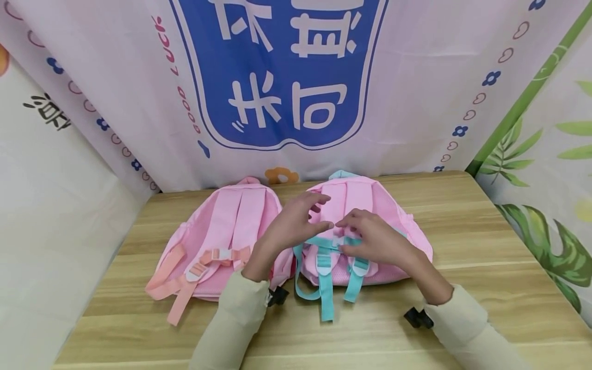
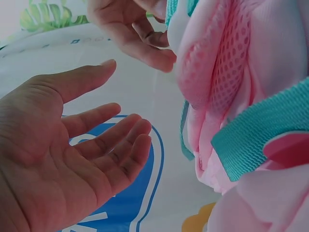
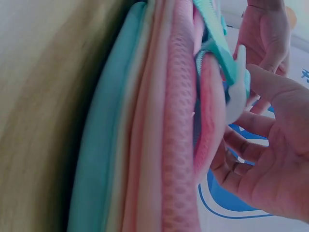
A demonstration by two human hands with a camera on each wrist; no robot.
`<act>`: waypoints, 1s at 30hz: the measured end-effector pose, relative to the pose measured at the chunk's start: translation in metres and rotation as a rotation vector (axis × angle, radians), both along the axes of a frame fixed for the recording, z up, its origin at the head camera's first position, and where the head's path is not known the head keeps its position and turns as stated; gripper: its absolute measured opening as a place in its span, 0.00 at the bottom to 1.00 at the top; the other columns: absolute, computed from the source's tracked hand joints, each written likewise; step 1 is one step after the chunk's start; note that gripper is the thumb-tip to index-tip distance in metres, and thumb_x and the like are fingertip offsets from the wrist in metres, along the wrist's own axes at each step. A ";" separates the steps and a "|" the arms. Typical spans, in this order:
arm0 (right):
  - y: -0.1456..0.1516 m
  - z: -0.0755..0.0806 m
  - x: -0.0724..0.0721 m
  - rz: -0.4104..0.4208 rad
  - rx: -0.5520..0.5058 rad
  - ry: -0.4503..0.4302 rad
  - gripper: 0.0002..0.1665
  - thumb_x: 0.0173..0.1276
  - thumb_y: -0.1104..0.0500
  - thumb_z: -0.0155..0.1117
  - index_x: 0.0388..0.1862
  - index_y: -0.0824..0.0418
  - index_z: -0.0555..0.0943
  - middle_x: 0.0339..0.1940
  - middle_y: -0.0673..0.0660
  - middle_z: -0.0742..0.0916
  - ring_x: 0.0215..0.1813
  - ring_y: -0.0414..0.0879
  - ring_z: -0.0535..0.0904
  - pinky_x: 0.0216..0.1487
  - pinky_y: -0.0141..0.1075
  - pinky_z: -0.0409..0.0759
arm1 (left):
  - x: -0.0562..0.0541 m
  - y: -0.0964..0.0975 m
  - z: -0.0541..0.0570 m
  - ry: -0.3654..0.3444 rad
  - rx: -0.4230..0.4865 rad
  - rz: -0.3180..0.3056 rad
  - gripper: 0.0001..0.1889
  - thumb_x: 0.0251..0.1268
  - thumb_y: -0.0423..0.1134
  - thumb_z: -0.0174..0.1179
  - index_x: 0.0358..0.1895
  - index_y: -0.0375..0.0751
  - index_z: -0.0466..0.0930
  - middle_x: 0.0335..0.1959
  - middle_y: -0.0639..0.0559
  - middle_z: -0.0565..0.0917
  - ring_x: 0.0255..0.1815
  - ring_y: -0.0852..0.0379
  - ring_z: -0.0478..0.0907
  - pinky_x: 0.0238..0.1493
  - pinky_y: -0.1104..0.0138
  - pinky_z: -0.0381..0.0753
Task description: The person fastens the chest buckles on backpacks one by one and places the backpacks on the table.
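Note:
A pink backpack (image 1: 393, 216) lies with its strap side up on the right part of the table. It has teal webbing (image 1: 326, 298), pale strap adjusters (image 1: 324, 264) and a teal chest strap (image 1: 324, 242) across its shoulder straps. My left hand (image 1: 296, 221) is over its left side, fingers spread and holding nothing; the left wrist view shows the palm apart from the bag. My right hand (image 1: 376, 239) is at the right shoulder strap, fingers loosely bent beside the adjuster (image 3: 237, 94). Whether those fingertips touch the strap is hard to tell.
Left of it lies a second pink backpack (image 1: 203, 231) with coral webbing (image 1: 162, 288) and a chest strap with a white buckle (image 1: 224, 254). Both bags rest on a wood-grain table (image 1: 485, 272). A printed cloth (image 1: 416, 103) hangs behind the table's back edge.

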State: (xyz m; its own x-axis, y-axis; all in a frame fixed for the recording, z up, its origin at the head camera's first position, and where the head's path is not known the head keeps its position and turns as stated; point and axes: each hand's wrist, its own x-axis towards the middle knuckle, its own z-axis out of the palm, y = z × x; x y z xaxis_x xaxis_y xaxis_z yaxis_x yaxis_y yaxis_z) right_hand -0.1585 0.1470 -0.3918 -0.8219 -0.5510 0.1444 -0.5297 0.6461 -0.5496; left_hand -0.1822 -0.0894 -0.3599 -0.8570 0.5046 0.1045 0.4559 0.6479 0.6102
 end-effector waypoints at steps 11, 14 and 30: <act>0.000 -0.004 0.005 -0.074 0.071 0.009 0.16 0.64 0.56 0.82 0.49 0.60 0.92 0.43 0.51 0.83 0.42 0.42 0.75 0.44 0.36 0.77 | -0.001 -0.002 -0.004 -0.014 0.010 -0.010 0.31 0.69 0.42 0.75 0.73 0.39 0.78 0.65 0.41 0.85 0.61 0.46 0.85 0.58 0.55 0.89; 0.003 -0.002 0.007 -0.076 0.084 0.002 0.14 0.65 0.55 0.81 0.47 0.59 0.93 0.41 0.50 0.84 0.40 0.41 0.75 0.43 0.35 0.77 | 0.001 -0.001 -0.004 -0.020 0.014 -0.016 0.31 0.69 0.41 0.75 0.72 0.37 0.78 0.65 0.40 0.85 0.60 0.46 0.85 0.58 0.54 0.89; 0.037 0.000 0.010 -0.099 0.126 -0.021 0.15 0.62 0.62 0.82 0.48 0.59 0.92 0.39 0.50 0.89 0.40 0.43 0.81 0.45 0.38 0.84 | 0.006 0.020 -0.018 -0.004 -0.041 -0.110 0.29 0.68 0.40 0.75 0.70 0.36 0.80 0.61 0.41 0.88 0.57 0.46 0.86 0.61 0.55 0.87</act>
State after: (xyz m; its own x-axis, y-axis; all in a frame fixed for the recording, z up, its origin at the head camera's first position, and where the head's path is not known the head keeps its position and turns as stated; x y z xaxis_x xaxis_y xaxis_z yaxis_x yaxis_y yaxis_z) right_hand -0.1489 0.1842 -0.3920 -0.8754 -0.4794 0.0621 -0.4492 0.7591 -0.4711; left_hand -0.1763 -0.0693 -0.3777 -0.7968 0.5991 0.0789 0.5231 0.6186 0.5863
